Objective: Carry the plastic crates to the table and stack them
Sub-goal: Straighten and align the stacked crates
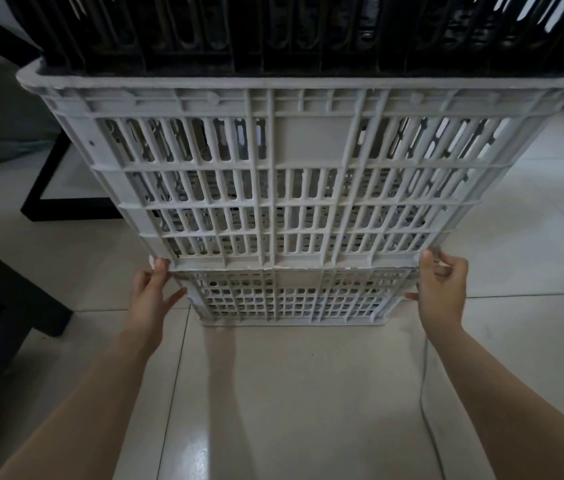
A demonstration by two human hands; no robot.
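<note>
Three slatted plastic crates stand nested in a stack on the tiled floor in front of me. The bottom grey crate (287, 299) sits lowest, a larger-looking grey crate (308, 188) sits in it, and a black crate (204, 32) fills the top. My left hand (152, 296) holds the left end of the bottom crate's rim, thumb on top and fingers spread beneath. My right hand (443, 289) pinches the right end of the same rim, fingers curled over the corner.
A black table frame (48, 188) stands on the floor to the left of the stack. Dark furniture (0, 306) is close by my left forearm. A thin cable (424, 386) runs along the pale tiles under my right arm.
</note>
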